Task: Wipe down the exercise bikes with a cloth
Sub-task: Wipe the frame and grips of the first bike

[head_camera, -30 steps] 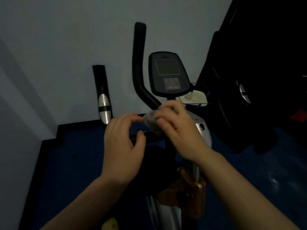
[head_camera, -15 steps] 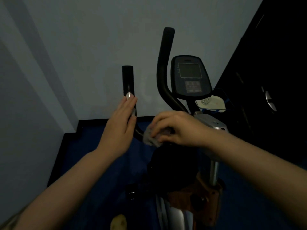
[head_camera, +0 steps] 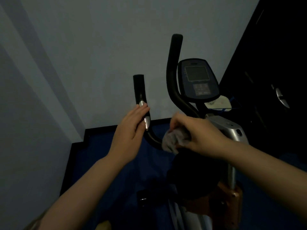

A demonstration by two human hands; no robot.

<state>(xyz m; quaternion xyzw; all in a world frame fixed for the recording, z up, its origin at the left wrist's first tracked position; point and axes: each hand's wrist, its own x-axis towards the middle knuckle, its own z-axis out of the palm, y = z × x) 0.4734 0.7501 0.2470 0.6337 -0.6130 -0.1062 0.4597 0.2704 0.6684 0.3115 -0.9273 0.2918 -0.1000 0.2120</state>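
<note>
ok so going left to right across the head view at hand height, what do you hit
left hand → left handlebar with its silver grip sensor → grey cloth → right hand bunched on the cloth → silver bike housing → dark machine at far right

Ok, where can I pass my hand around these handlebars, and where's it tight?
Open gap between the short left handlebar and the tall right handlebar, bare wall behind. Crowded lower: left hand at the grip, right hand bunching the cloth on the bend. Console crowds the tall bar.
</note>
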